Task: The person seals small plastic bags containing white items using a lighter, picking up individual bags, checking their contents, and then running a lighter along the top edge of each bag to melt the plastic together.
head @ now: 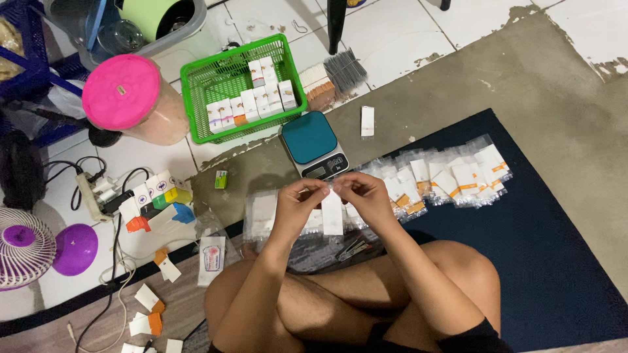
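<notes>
White packet (pixel 332 214), apparently in clear plastic, pinched by left hand (pixel 297 202) and right hand (pixel 367 196).

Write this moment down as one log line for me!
left hand: pinching small clear plastic sleeve with white box | right hand: pinching sleeve top | behind: teal-topped kitchen scale, green plastic basket

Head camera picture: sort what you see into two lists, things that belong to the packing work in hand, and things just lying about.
In use: left hand and right hand, both on the small clear packet; filled packets; kitchen scale; green basket of small boxes.

Lying about: pink-lidded jar; purple fan; power strip; loose box.
</notes>
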